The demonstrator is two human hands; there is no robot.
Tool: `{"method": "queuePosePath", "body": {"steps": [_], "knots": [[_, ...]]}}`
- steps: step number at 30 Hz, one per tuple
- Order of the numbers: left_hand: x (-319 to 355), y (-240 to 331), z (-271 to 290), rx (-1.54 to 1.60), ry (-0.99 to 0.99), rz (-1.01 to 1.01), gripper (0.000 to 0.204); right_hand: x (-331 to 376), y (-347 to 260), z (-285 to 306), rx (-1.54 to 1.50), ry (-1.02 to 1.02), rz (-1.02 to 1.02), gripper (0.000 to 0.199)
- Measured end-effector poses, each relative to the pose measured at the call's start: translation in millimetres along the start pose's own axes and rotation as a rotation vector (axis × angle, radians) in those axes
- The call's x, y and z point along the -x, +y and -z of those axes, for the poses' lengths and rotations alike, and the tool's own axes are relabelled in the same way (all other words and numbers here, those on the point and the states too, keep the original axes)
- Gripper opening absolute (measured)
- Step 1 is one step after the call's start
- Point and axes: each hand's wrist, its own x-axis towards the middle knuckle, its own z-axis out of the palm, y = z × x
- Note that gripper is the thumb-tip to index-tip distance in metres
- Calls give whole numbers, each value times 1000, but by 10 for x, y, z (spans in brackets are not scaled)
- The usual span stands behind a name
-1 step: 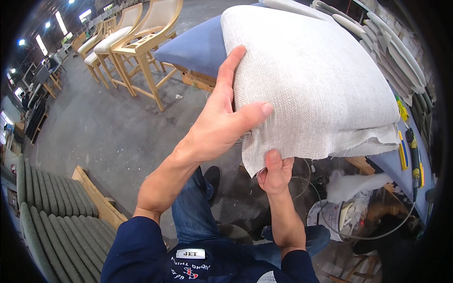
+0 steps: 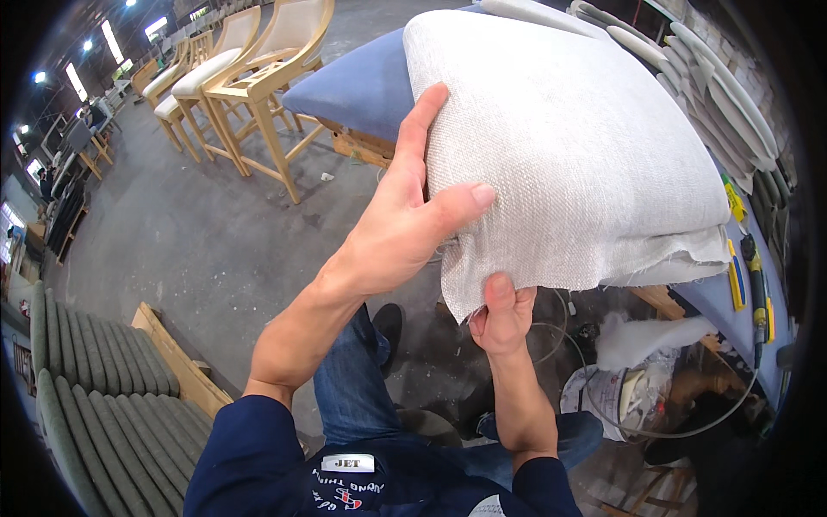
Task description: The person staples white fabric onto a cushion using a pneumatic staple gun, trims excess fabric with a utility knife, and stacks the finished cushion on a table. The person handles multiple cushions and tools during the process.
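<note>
A cushion-like piece wrapped in light grey woven fabric [image 2: 568, 146] lies in front of me, its frayed cloth edge hanging loose toward me. My left hand [image 2: 392, 224] grips its left side, thumb on top and index finger stretched along the edge. The other left fingers are mostly hidden. Under the front left corner, my right hand [image 2: 504, 319] pinches the hanging cloth edge between thumb and curled fingers. The grey piece rests over a blue padded surface [image 2: 362, 86].
Wooden chairs [image 2: 267, 95] stand at the back left. Green ribbed padded panels [image 2: 112, 405] lie at the lower left. On the right are a corded tool [image 2: 758, 293], a yellow-and-blue cutter [image 2: 736, 276], stacked padded pieces [image 2: 719, 95] and a bag of white stuffing [image 2: 646, 345].
My left thumb has shifted very slightly upward on the fabric. Everything else looks the same.
</note>
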Motion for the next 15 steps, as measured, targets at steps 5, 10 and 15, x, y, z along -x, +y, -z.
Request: {"method": "queuePosePath", "body": {"steps": [5, 10, 15], "knots": [[10, -13, 46, -92, -61, -36, 107, -32, 25, 7, 15, 5, 6, 43], [-34, 11, 133, -235, -134, -89, 110, -112, 67, 4, 18, 1, 26, 40], [95, 147, 162, -849, -66, -35, 106, -95, 61, 17, 26, 10, 32, 37]]}}
